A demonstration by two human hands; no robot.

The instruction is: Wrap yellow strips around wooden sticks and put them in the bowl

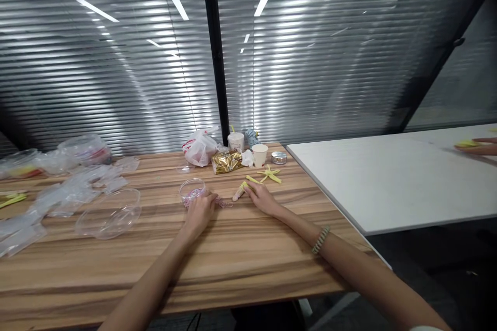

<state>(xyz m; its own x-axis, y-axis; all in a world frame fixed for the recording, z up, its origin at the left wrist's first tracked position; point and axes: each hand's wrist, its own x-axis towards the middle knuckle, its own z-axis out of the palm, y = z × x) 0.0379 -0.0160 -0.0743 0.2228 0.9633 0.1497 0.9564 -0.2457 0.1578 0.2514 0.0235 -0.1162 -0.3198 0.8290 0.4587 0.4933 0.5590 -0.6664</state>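
My left hand [200, 212] rests beside a clear round tub [192, 182], its fingers bent and closed at the tub's near right side. What its fingertips hold, if anything, is hidden. Inside the tub is a heap of thin pink-purple bands, and more loose bands [224, 202] lie just right of my fingers. My right hand [262, 199] is closed on a small bundle [239, 192], yellow at the top with a pale lower end. Behind that hand lie a yellow strip [253, 179] and a yellow star-shaped piece of strips [269, 173].
At the back stand a white plastic bag [201, 149], a gold packet [228, 162], a paper cup [260, 155] and a round tin [278, 158]. Clear lids [111, 214] and plastic sheets [66, 199] cover the left. Another person's hand [483, 148] is over the white table [419, 181].
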